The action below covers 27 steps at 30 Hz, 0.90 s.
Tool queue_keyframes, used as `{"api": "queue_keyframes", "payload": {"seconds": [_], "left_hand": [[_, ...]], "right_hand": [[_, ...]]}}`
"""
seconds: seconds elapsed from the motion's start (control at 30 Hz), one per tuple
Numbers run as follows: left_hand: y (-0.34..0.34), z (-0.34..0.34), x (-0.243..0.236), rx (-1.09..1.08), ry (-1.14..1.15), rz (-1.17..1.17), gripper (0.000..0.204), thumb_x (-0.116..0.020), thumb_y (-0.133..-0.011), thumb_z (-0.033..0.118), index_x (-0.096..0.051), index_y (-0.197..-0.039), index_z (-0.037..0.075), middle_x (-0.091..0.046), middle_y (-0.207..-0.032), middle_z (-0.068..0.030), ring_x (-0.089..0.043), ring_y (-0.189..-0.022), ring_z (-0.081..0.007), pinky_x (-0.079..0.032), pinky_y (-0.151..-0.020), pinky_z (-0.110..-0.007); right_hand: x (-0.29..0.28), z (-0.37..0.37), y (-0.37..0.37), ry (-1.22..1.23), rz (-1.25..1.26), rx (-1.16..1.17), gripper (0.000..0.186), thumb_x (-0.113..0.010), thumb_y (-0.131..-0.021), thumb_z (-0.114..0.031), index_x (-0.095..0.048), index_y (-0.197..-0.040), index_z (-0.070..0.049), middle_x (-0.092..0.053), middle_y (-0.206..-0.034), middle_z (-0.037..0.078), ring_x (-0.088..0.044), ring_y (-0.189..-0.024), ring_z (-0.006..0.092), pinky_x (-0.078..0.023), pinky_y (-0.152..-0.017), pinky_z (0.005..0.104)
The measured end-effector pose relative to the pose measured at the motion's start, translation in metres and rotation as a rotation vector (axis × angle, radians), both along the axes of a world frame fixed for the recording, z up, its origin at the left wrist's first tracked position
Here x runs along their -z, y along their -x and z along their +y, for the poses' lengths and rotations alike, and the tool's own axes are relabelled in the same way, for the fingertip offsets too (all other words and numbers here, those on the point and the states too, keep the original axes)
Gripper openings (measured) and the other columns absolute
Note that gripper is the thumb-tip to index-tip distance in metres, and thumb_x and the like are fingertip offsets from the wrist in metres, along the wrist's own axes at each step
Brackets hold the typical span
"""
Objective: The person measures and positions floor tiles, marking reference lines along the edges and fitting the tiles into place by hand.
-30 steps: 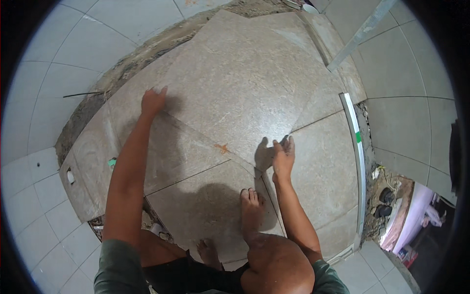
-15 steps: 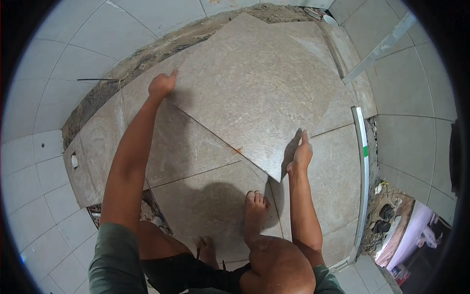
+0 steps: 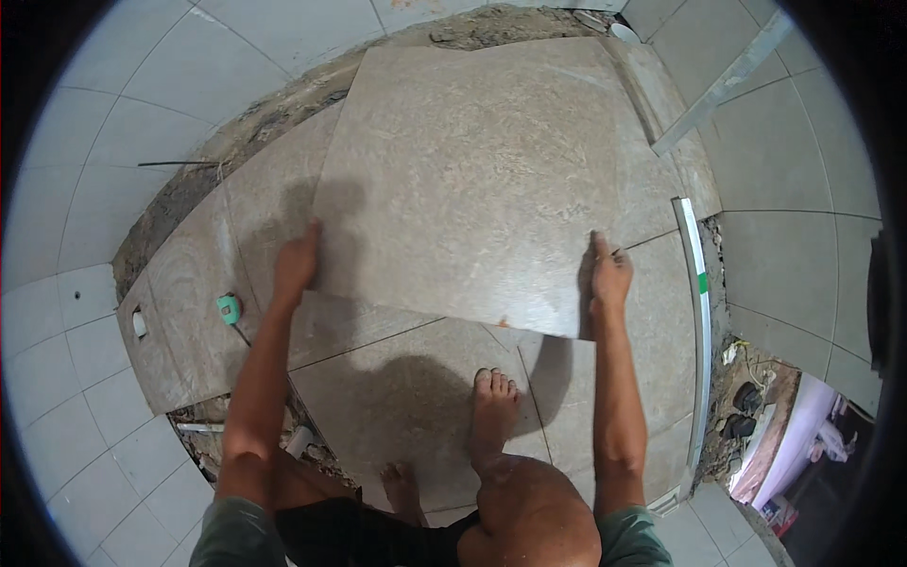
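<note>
A large beige stone-patterned floor tile (image 3: 463, 189) lies in front of me, over other tiles of the same colour. My left hand (image 3: 297, 260) grips its left edge, near the close left corner. My right hand (image 3: 611, 276) is closed on the right edge, close to the near right corner. Shadows under the near edge show that this side is raised off the floor. The fingers beneath the tile are hidden in both hands. Beside my left forearm, a green tape measure (image 3: 229, 308) rests on the floor tiles (image 3: 397, 406).
A long metal straightedge (image 3: 697, 312) with a green mark lies along the right side. Another metal bar (image 3: 727, 85) leans at the far right. Rough mortar gaps (image 3: 203, 435) border the tiles. A white pipe end (image 3: 140, 323) shows in a hole at the left. My bare foot (image 3: 494, 402) stands near the tile.
The large tile has turned so its near edge runs more nearly across my view. My left hand has come nearer and my right hand slightly right. The tape measure has come into view.
</note>
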State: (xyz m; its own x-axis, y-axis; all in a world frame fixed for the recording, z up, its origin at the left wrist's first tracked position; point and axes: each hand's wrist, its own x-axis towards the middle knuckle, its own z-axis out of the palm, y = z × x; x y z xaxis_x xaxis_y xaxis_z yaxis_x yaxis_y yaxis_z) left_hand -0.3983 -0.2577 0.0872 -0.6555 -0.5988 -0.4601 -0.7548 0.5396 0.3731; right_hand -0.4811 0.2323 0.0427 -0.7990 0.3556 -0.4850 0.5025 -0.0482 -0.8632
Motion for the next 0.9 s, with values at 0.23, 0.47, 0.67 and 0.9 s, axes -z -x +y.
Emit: {"api": "queue_keyframes", "payload": {"seconds": [0.23, 0.47, 0.67, 0.9], "left_hand": [[-0.063, 0.065, 0.009, -0.261, -0.082, 0.096, 0.080, -0.055, -0.097, 0.064, -0.064, -0.072, -0.011, -0.063, -0.068, -0.0215, -0.059, -0.065, -0.0301, -0.046, -0.069, -0.048], [-0.070, 0.105, 0.005, -0.357, -0.191, 0.151, 0.073, -0.054, -0.100, 0.061, -0.045, -0.061, 0.000, -0.043, -0.058, -0.0056, -0.040, -0.058, -0.0172, -0.036, -0.057, -0.041], [-0.063, 0.120, -0.001, -0.403, -0.353, 0.187, 0.066, -0.054, -0.102, 0.058, -0.041, -0.061, 0.008, -0.038, -0.057, -0.0015, -0.035, -0.057, -0.0134, -0.033, -0.055, -0.038], [-0.064, 0.136, -0.002, -0.392, -0.397, 0.167, 0.064, -0.054, -0.103, 0.056, -0.039, -0.061, 0.009, -0.036, -0.057, 0.0001, -0.034, -0.057, -0.0117, -0.032, -0.054, -0.036]], "right_hand": [[0.021, 0.024, 0.090, -0.464, 0.081, -0.299, 0.038, -0.074, -0.092, -0.034, -0.067, -0.086, 0.002, -0.065, -0.073, 0.007, -0.056, -0.065, 0.0126, -0.045, -0.059, 0.0306], [0.007, 0.020, 0.149, -0.541, 0.078, -0.484, 0.046, -0.075, -0.090, -0.044, -0.070, -0.084, 0.002, -0.068, -0.074, 0.009, -0.058, -0.068, 0.0147, -0.047, -0.064, 0.0332], [0.008, 0.022, 0.167, -0.589, 0.085, -0.533, 0.047, -0.075, -0.089, -0.044, -0.070, -0.085, 0.003, -0.068, -0.075, 0.009, -0.060, -0.068, 0.0148, -0.047, -0.063, 0.0328], [0.013, 0.039, 0.185, -0.719, 0.089, -0.616, 0.061, -0.071, -0.088, -0.052, -0.072, -0.101, 0.007, -0.074, -0.091, 0.021, -0.070, -0.085, 0.0275, -0.052, -0.077, 0.0393]]}}
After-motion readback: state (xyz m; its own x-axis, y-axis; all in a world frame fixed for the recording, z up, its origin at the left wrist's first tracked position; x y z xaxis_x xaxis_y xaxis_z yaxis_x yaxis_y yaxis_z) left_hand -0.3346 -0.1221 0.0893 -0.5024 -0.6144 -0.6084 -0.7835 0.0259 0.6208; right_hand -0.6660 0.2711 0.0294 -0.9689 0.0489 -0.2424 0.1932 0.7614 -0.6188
